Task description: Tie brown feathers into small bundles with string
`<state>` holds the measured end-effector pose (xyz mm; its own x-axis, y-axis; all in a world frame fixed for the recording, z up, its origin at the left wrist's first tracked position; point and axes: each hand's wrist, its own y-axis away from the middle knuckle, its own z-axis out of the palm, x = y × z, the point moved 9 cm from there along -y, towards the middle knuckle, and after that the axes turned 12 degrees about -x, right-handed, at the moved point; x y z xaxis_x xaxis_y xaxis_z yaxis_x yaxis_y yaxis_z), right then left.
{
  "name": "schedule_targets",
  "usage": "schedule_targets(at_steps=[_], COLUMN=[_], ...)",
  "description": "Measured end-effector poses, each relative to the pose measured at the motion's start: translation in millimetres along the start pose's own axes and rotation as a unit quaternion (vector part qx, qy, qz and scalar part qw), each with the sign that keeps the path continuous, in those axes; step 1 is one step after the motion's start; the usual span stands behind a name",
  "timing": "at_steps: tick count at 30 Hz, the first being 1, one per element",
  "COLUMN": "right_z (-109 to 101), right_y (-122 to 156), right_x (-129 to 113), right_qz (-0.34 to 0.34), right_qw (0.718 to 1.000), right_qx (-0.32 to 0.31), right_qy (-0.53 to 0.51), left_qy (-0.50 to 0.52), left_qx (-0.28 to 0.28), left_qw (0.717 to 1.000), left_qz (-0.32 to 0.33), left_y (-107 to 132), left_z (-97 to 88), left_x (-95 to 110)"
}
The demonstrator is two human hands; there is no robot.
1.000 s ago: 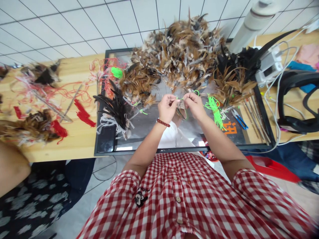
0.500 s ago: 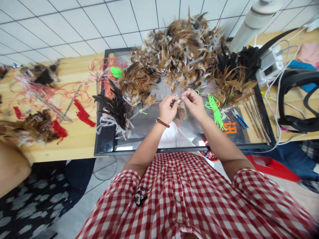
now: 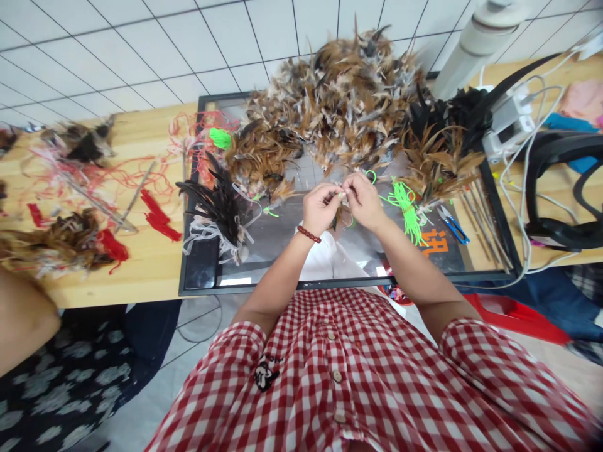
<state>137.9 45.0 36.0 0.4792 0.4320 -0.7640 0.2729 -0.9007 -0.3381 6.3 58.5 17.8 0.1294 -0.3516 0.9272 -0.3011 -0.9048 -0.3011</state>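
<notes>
shirt (image 3: 358,376): red-white check | cord (image 3: 407,211): neon green | feather pile (image 3: 348,107): brown | scissors (image 3: 455,230): blue | bracelet (image 3: 308,233): dark red

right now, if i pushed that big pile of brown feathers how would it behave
The feather pile is loose and fluffy, so it would probably scatter, not slide as one. It looks very light, likely to drift. Thin curved tips suggest floppiness.

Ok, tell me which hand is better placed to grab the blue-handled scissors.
Right. The right hand is nearer the blue-handled scissors, which lie on the black tray to its right; the left hand would have to cross over. Both hands are pinching a green cord, though.
</notes>
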Motion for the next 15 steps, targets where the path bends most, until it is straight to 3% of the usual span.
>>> schedule_targets(at_steps=[4,7,10,15], right_z=[-5,-9,-9,-9], right_y=[2,2,1,1], right_x=[6,12,13,6], right_qz=[0.017,0.042,0.053,0.056], right_qw=[0.999,0.998,0.998,0.997], right_qx=[0.03,0.043,0.036,0.037], right_qy=[0.012,0.008,-0.01,-0.025], left_qy=[0.113,0.165,0.152,0.022], left_qx=[0.029,0.02,0.005,-0.001], left_qw=[0.988,0.977,0.983,1.0], left_qz=[-0.102,-0.136,-0.099,0.008], left_y=[1,0,-3,-3], left_z=[-1.4,0.2,-0.1,-0.2], left_x=[-34,-47,-41,-14])
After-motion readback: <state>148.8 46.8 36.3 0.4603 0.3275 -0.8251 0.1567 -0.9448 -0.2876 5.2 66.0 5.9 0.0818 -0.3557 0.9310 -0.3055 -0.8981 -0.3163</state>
